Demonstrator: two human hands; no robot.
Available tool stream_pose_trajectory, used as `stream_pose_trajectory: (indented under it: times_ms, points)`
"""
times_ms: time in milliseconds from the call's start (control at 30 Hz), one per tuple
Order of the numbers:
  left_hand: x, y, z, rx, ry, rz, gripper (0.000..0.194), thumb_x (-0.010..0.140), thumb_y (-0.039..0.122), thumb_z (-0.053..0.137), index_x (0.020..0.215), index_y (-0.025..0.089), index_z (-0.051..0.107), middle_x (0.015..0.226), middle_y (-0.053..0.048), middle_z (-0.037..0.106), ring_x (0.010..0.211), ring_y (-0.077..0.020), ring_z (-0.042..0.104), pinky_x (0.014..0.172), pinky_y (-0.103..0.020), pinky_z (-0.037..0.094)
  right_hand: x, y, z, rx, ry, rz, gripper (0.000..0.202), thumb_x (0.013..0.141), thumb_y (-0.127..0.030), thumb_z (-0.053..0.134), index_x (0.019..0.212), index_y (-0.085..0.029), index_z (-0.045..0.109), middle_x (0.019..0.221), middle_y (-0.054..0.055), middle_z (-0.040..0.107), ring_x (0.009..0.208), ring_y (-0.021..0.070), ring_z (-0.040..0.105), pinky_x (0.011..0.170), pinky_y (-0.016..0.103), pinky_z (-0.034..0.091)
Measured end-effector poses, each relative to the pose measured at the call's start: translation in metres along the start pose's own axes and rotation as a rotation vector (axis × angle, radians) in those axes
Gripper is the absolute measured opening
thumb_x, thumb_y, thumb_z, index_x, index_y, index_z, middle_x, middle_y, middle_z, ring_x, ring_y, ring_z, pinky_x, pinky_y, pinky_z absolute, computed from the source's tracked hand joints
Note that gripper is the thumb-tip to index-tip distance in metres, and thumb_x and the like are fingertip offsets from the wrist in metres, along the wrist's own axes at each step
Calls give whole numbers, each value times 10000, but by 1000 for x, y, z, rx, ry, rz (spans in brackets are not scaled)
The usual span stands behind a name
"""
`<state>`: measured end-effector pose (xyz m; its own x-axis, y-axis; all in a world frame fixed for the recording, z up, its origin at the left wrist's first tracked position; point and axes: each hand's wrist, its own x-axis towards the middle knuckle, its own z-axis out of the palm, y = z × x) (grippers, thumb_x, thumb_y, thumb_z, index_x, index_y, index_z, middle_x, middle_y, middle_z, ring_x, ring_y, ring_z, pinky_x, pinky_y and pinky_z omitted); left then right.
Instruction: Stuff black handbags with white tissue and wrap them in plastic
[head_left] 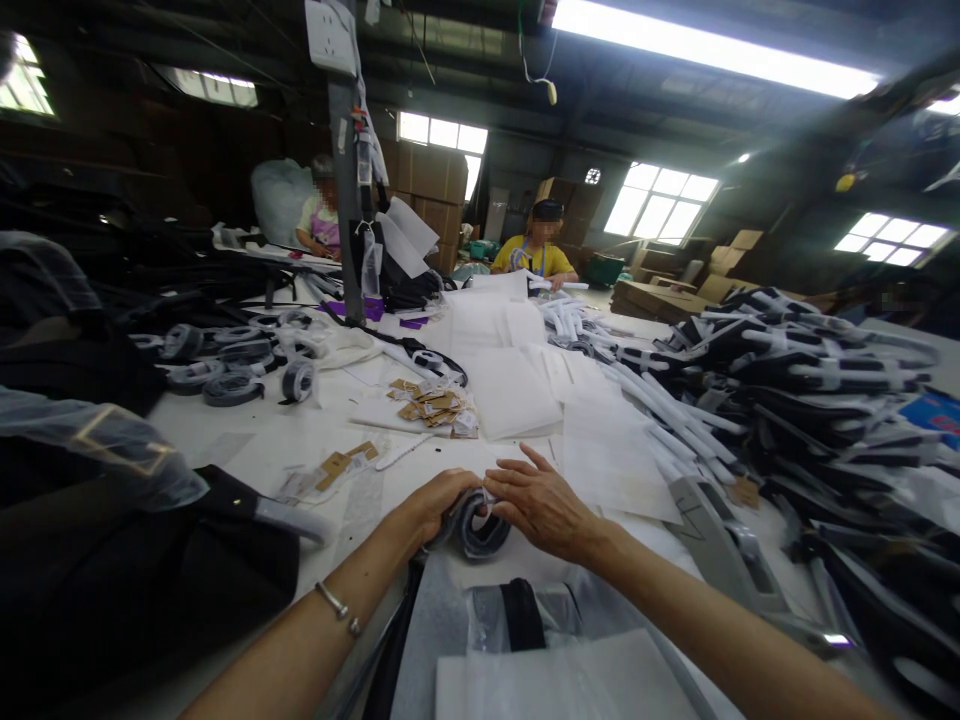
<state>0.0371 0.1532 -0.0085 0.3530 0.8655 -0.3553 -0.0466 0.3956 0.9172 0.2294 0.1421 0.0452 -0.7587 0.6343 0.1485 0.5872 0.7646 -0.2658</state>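
Note:
A dark strap (pixel 484 537) wound into a roll stands on its edge at the near middle of the white table. My left hand (pixel 444 503) is closed round the roll's left and upper side. Against its upper right edge rests my right hand (pixel 541 502), with the fingers spread and some fingertips touching the roll. Just below the hands lies a black band (pixel 523 615) in clear plastic, beside white sheets (pixel 562 680). Brown cardboard tags (pixel 435 405) lie beyond my left hand.
Wrapped strap rolls (pixel 232 385) sit at the left, near black bags (pixel 202 560). A tall pile of black straps (pixel 810 370) fills the right, beside a grey device (pixel 724 545). White foam sheets (pixel 514 390) cover the middle. Two people work at the far side, near a post (pixel 346 200).

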Motion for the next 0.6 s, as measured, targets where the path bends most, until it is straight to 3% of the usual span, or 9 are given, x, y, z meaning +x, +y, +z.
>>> stream_pose_trajectory:
  times_ms: [233,433,600]
  points:
    - [-6,-2,1,226,128,76,248,658,329,641,807,180,510,640,45,577,623,-132,507,599,-257,363,-7,-16,19,-6,-55,197,424,940,-231,448,1353,-246,543,1428,59,536,1420,285,324,1186,542,65]
    - [-10,-1,4,253,109,95,252,718,373,590,855,183,498,672,37,587,637,-132,522,617,-258,384,-2,-31,48,137,-65,484,697,774,-122,457,1467,-105,389,1545,166,341,1456,306,244,1169,540,189]
    - [-12,-4,2,233,91,111,277,692,388,599,853,181,510,658,22,609,626,-141,550,616,-261,396,-3,-30,57,191,-40,494,778,722,-105,468,1491,-111,356,1571,154,279,1473,296,191,1185,526,165]
